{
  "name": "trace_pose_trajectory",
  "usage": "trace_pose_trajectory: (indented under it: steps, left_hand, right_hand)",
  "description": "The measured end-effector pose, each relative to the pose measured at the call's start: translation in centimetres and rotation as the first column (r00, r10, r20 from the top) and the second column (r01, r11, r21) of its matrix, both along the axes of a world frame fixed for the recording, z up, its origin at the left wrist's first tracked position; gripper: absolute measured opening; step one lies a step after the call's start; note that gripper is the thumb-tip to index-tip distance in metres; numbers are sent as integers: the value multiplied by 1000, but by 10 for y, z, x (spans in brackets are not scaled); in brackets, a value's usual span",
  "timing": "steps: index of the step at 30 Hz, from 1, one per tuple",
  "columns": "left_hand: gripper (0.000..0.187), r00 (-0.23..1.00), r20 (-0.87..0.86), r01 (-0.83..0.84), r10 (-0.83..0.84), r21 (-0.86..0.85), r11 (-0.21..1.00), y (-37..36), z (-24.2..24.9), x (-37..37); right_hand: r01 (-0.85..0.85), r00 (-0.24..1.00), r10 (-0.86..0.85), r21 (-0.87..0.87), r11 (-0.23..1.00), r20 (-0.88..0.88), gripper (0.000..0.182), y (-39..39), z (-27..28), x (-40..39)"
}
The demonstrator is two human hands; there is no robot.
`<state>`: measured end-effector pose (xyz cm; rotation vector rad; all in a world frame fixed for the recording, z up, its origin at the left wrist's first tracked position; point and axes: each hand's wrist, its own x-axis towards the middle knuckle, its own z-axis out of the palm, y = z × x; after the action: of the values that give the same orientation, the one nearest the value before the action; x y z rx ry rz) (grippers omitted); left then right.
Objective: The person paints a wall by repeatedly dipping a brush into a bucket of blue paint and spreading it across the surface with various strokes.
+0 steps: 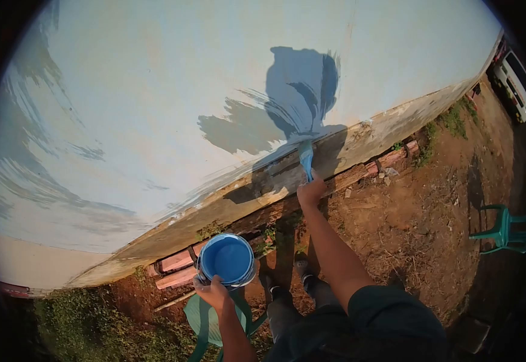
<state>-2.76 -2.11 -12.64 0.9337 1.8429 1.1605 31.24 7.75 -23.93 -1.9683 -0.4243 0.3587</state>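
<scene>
My right hand (312,192) is closed round the handle of a paintbrush (306,158), and its bristles touch the lower part of the pale wall (172,90). Streaks of blue-grey paint fan out on the wall around the bristles, partly under a shadow. Low on the left, my left hand (213,292) grips the rim of a paint bucket (227,260), thumb over the edge and the other fingers hidden behind it. Blue paint fills part of the bucket, which is held upright above a green plastic chair (205,320).
A stained ledge (214,214) runs along the wall's foot. Reddish tiles or bricks (175,268) lie beside it on bare soil (408,223). Another green chair (507,230) stands at the right, and a white vehicle (514,84) is farther back. Grass (94,326) grows at lower left.
</scene>
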Motion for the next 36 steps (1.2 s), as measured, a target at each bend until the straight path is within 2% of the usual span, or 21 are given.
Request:
trace_pose_trajectory:
  steps: [1,2,3,5,6,8,9,10,11,12,13,15,16,18,20,21,23,24,26,32,36]
  left_hand:
    - [77,1000,1,-19,19,-10,1000,-1,7,4]
    - [85,999,4,-39,39,-23,999,-3,13,8]
    - [85,999,4,-40,40,-13,999,-3,17,11]
    - [84,993,-7,-118,118,58,991,-8,24,15]
    - [84,993,-4,-121,122,63,991,-10,25,13]
    - [68,998,-59,5,3,150,989,-10,27,3]
    - [68,998,-60,-15,24,154,988,-14,34,0]
    - [55,993,-85,100,-85,200,975,-13,46,0]
    - [41,975,-114,213,-190,242,946,-12,60,3]
    - [22,987,-4,155,-159,257,954,-15,80,16]
    - [22,991,7,127,-134,270,954,-15,91,18]
    - [24,959,-108,283,-262,344,895,-11,104,20]
    - [23,957,-29,280,-288,346,896,-9,100,17]
    - [22,953,-12,286,-303,372,883,-5,98,20]
    - [17,951,-8,286,-309,401,870,1,100,29]
    - [17,955,-4,273,-297,404,873,2,101,33]
    - [15,933,-176,359,-315,538,763,6,103,41]
    - [15,929,-235,370,-286,564,739,7,106,46]
    - [14,932,-217,362,-290,536,763,6,113,52]
    - [11,928,-182,370,-324,526,766,14,115,71]
    - [11,923,-237,383,-303,480,789,14,119,81]
  right_hand:
    - [-65,998,64,-41,997,-9,32,7,6,-10]
    - [-239,970,235,-67,969,-62,33,14,32,-38]
    - [-261,965,261,-38,965,8,33,28,19,-74]
    - [-625,777,629,117,772,8,34,24,37,-112]
    - [-720,694,702,167,673,163,30,21,45,-124]
    - [-732,680,714,196,652,167,31,27,62,-121]
    - [-742,668,727,215,635,156,31,27,79,-121]
    - [-754,647,746,275,596,158,28,23,93,-110]
    - [-834,548,796,247,494,257,27,11,123,-90]
    - [-829,542,811,297,474,221,28,-3,137,-79]
    - [-825,530,825,342,450,194,29,-14,152,-67]
    - [-910,390,916,188,369,88,32,-47,210,-34]
    - [-918,363,931,192,348,47,33,-58,224,-22]
    - [-928,326,945,194,320,3,34,-80,246,-6]
    - [-964,265,963,18,265,49,33,-94,263,2]
    - [-967,253,966,14,253,52,33,-97,266,-1]
    - [-937,253,961,-219,273,116,22,-102,270,-7]
    - [-939,239,964,-225,261,121,22,-101,268,-10]
    - [-916,166,934,-301,265,316,18,-98,259,-18]
    - [-795,219,906,-471,381,363,18,-93,262,-34]
    - [-710,127,884,-581,397,449,18,-88,254,-36]
